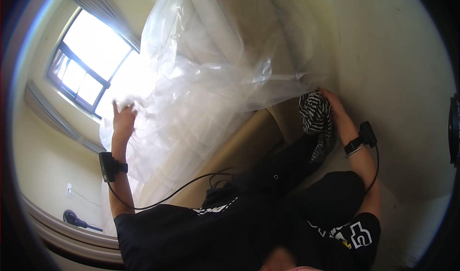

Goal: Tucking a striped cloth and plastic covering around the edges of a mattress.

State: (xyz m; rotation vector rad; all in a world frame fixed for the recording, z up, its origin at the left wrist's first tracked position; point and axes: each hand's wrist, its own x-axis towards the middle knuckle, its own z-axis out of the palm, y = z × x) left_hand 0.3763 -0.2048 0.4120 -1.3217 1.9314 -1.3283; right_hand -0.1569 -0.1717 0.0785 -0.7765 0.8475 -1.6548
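The clear plastic sheet [191, 91], draped over tan furniture [247, 139], could be torn if pulled unevenly, since its left side is touched by the left hand [125, 118] and zebra-striped fabric [315, 112] by the right hand [334, 106] (whether either is clamped cannot be told).

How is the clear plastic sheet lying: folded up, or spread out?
Spread out, though wrinkled: the clear plastic sheet drapes loosely over the brown furniture and reaches across to the left hand.
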